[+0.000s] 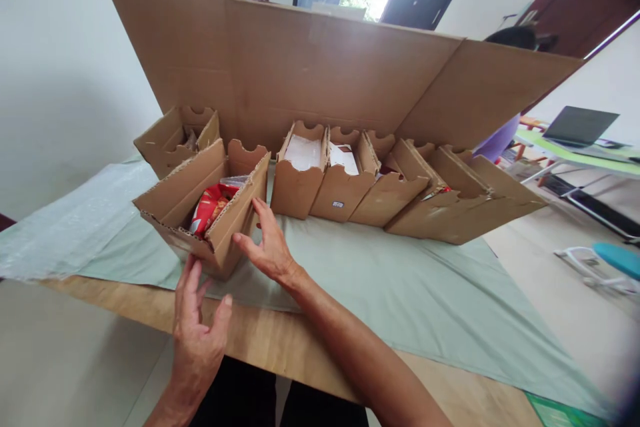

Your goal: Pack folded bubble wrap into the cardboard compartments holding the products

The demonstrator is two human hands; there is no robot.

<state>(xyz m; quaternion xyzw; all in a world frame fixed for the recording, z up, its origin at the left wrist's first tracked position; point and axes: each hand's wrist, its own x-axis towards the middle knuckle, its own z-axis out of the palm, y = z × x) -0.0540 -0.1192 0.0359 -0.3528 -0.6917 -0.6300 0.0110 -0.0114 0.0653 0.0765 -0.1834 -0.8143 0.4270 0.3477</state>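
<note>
My left hand is open, fingers stretched up, fingertips at the front lower corner of a cardboard bin. My right hand is open too, its fingers lying flat against the bin's right side wall. Inside the bin sits a red snack packet with a clear wrapper behind it. The bin stands on a pale green cloth that covers a wooden table.
Another cardboard bin stands behind to the left. A row of several bins runs to the right, some with white packets. A tall cardboard sheet stands behind them. A laptop sits on a green desk at far right.
</note>
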